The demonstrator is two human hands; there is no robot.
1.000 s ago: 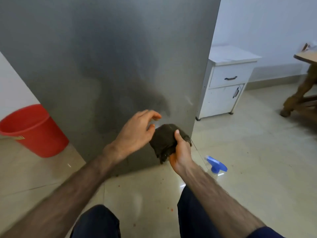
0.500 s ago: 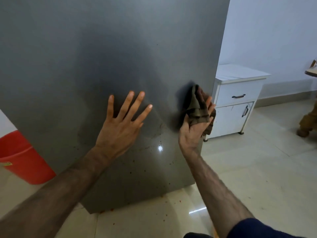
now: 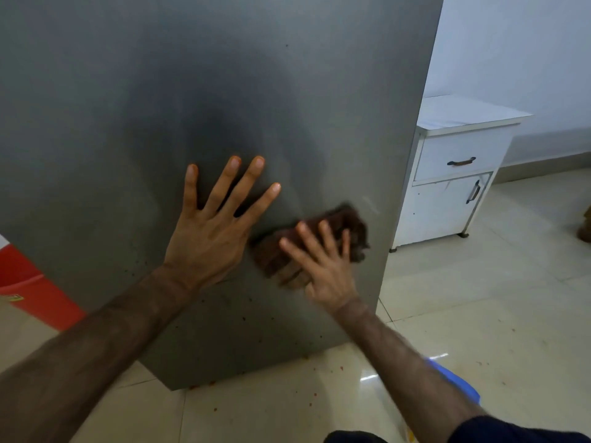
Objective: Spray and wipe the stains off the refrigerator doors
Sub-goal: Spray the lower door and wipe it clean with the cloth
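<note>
The grey refrigerator door fills the left and middle of the head view. Small dark specks dot its lower part. My left hand lies flat on the door with fingers spread, holding nothing. Just to its right, my right hand presses a dark brown cloth flat against the door near its right edge; the hand is motion-blurred. A blue spray bottle head shows on the floor behind my right forearm, mostly hidden.
A white cabinet with a drawer and door stands right of the refrigerator against the wall. A red bucket sits at the left behind the door. The tiled floor carries small reddish specks near the door's base.
My right hand with the cloth has dropped from the door's right edge to lower and left on the face. My left hand stays flat on the door.
</note>
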